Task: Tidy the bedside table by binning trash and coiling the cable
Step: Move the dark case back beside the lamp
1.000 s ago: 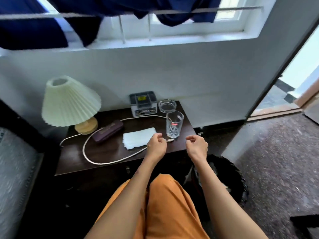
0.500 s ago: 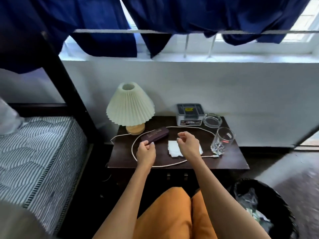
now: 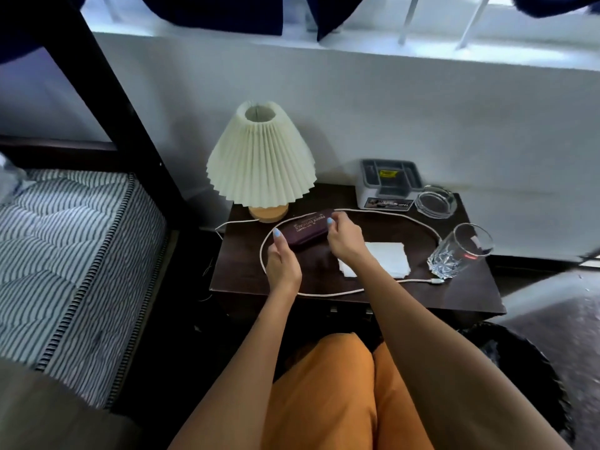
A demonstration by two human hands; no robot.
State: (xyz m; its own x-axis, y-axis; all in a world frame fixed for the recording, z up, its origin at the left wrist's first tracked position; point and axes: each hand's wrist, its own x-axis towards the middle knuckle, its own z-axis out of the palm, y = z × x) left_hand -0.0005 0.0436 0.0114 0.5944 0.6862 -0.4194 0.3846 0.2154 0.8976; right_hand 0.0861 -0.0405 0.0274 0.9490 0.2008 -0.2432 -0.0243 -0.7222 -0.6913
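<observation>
A white cable (image 3: pixel 383 214) lies in a wide loop on the dark bedside table (image 3: pixel 470 293), its plug end (image 3: pixel 436 281) near the front right. A maroon glasses case (image 3: pixel 305 230) lies inside the loop. My left hand (image 3: pixel 282 261) touches the case's left end and my right hand (image 3: pixel 344 238) its right end, fingers curled around it. A stack of white tissue (image 3: pixel 386 258) lies partly under my right wrist. The black bin (image 3: pixel 532 378) stands on the floor at the lower right.
A pleated cream lamp (image 3: pixel 259 157) stands at the table's back left. A grey organiser box (image 3: pixel 388 183), a glass ashtray (image 3: pixel 435 201) and a tumbler (image 3: pixel 461 251) occupy the right side. A striped mattress (image 3: pixel 65 254) and black bed post (image 3: pixel 107 92) are on the left.
Both hands moved from the table's front right to the glasses case and now hold its two ends. The camera swung left and down, bringing the bed into view.
</observation>
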